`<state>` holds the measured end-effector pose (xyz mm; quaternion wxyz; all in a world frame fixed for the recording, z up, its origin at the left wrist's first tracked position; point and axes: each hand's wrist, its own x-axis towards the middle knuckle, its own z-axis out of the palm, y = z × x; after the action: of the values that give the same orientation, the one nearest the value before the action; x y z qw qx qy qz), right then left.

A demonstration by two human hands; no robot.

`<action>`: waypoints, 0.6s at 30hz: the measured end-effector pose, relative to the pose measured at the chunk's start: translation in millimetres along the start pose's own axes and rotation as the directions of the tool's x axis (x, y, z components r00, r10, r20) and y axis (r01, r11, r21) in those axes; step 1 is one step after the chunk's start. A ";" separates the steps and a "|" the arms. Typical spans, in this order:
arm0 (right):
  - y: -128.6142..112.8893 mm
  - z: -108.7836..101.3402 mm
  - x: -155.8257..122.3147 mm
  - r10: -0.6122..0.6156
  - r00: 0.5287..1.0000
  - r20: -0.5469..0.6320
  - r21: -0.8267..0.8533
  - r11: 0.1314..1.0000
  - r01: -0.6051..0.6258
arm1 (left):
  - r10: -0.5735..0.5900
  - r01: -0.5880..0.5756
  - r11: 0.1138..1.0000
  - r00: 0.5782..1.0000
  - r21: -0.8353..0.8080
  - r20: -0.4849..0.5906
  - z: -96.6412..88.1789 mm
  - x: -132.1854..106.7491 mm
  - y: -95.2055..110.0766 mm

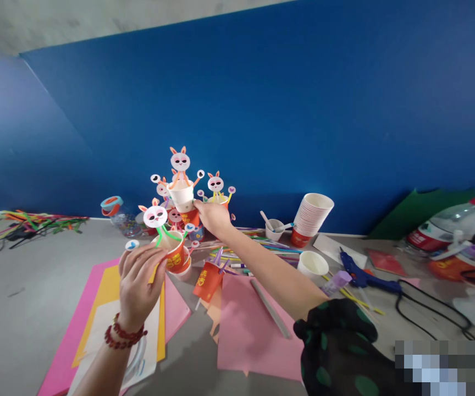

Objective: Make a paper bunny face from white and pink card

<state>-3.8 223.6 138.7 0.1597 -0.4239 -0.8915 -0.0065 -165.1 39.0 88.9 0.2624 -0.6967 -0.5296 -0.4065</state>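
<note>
Blue board rises behind the grey desk. Toward its back edge, the left hand closes around a green-limbed rabbit cup, probably to steady it; the right hand touches an orange-limbed rabbit cup, though whether it pinches the side I cannot tell. Further out, pink paper lies toward the front edge, and nested cups stand by the back edge, seemingly saving space.

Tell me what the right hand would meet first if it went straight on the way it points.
Most likely the white cup below the highest paper rabbit: the right hand appears right against its side. Whether they actually touch is hard to judge from this single view.
</note>
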 end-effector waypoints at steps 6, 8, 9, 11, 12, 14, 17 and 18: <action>2.3 1.2 1.0 0.027 1.000 -0.002 0.028 0.999 -0.027 | -0.005 0.005 1.000 1.000 -0.009 -0.009 0.6 -0.9 -1.8; 2.2 1.1 1.6 0.031 1.000 -0.007 0.033 0.999 -0.031 | -0.009 0.009 1.000 1.000 -0.018 -0.014 0.9 -1.2 -0.8; 2.1 1.1 2.0 0.032 0.999 -0.011 0.034 0.999 -0.031 | -0.013 0.013 1.000 1.000 -0.028 -0.018 0.8 -1.6 0.4; 1.9 1.2 3.1 0.032 0.999 -0.020 0.035 0.999 -0.031 | -0.022 0.020 0.998 0.999 -0.061 -0.036 -0.2 -2.8 3.4; 1.9 1.3 3.7 0.031 0.999 -0.024 0.034 0.999 -0.030 | -0.035 0.030 0.996 0.998 -0.086 -0.055 -0.9 -3.5 4.3; 1.9 1.5 4.9 0.028 0.999 -0.028 0.033 0.999 -0.027 | -0.117 0.097 0.983 0.986 -0.153 -0.123 -2.0 -5.1 1.3; 2.2 1.5 5.6 0.020 0.999 -0.030 0.032 0.999 -0.019 | -0.371 0.293 0.910 0.893 -0.294 -0.256 1.6 -6.1 -23.1; 2.2 1.2 5.6 0.017 0.999 -0.031 0.032 0.999 -0.016 | -0.443 0.345 0.875 0.853 -0.338 -0.277 4.9 -5.9 -36.4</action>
<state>-5.7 229.4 138.9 0.1807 -0.4285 -0.8853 0.0024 -199.0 50.8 78.9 0.1618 -0.5189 -0.5459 -0.6376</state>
